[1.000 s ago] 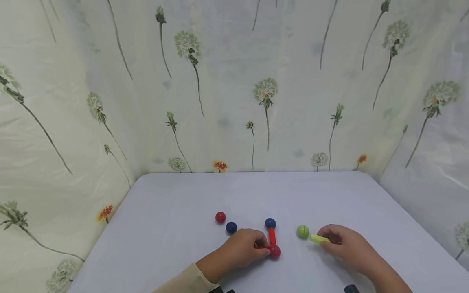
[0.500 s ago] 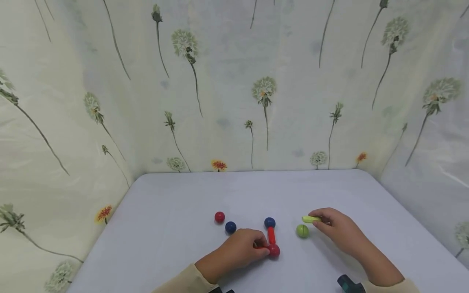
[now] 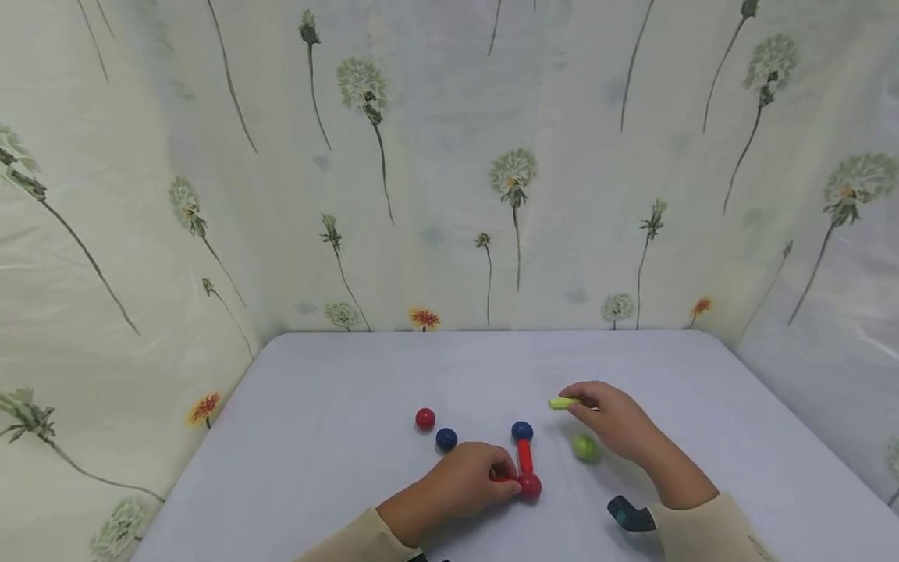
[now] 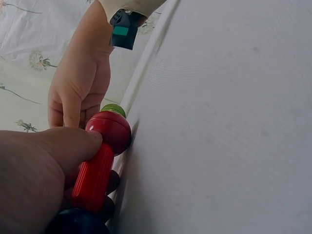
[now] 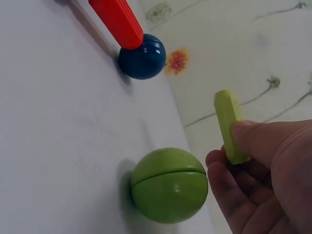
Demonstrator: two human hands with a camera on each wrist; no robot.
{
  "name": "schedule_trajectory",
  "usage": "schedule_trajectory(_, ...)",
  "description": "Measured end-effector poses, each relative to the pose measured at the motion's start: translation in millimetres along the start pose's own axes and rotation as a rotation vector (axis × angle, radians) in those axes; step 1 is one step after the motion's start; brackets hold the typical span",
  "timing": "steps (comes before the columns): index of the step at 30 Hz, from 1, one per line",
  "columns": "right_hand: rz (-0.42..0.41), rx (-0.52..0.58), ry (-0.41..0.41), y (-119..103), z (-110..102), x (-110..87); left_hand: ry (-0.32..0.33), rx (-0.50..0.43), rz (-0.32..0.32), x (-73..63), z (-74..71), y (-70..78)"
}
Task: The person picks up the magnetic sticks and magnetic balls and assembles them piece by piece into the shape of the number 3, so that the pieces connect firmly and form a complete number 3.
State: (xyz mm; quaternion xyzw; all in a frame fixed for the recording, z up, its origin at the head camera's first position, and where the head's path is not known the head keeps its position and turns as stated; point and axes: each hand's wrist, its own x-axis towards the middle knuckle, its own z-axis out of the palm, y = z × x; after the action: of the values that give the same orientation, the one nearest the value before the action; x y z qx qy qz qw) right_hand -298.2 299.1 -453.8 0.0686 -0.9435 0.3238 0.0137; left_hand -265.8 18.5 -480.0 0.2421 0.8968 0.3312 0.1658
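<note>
My left hand [image 3: 467, 480] pinches a ridged red rod [image 4: 93, 178] right where it meets a red ball [image 3: 530, 486]. From that ball a second red rod [image 3: 525, 455] runs away to a blue ball [image 3: 522, 431]. In the left wrist view, a dark blue rounded shape [image 4: 77, 222] sits at the near end of the pinched rod. My right hand [image 3: 607, 414] holds a short yellow-green rod [image 5: 228, 126] between thumb and fingers, raised above the table. A green ball [image 5: 169, 186] with a groove around it rests on the table close to that hand.
A loose red ball [image 3: 424, 419] and a loose blue ball [image 3: 446, 439] lie beyond the left hand. The white table [image 3: 351, 375] ends at a flower-printed curtain [image 3: 435, 156] behind and at both sides. A dark device [image 3: 630, 515] is worn at the right wrist.
The right hand has travelled leftward and away with the yellow-green rod, passing beyond the green ball. The left hand and its joined red pieces have stayed in place.
</note>
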Motion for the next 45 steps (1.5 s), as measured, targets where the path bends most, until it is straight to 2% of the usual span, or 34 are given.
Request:
schedule_trajectory(5, 0.012, 0.007, -0.033, -7.7, 10.8, 10.3, -0.013, -0.018, -0.021, -1.2, 0.3, -0.1)
schedule_trajectory(14, -0.002, -0.069, -0.101, -24.6, 19.0, 26.6, 0.003, -0.016, -0.003, 1.4, -0.7, 0.3)
schedule_trajectory(24, 0.02, -0.063, -0.153, -23.3, 21.0, 25.8, 0.003, 0.012, -0.015, 4.8, -1.9, 2.4)
schedule_trajectory(34, -0.022, -0.038, -0.155, -21.2, 21.4, 27.8, -0.013, 0.027, 0.041, 5.9, -3.0, -1.8)
schedule_trajectory(39, 0.005, 0.047, -0.166, -22.4, 21.6, 29.5, -0.02, 0.017, 0.042, 5.9, -3.2, -3.2)
schedule_trajectory(45, 0.152, 0.21, -0.165, -20.8, 21.9, 31.4, 0.018, 0.092, 0.015, 5.9, -1.5, -3.8)
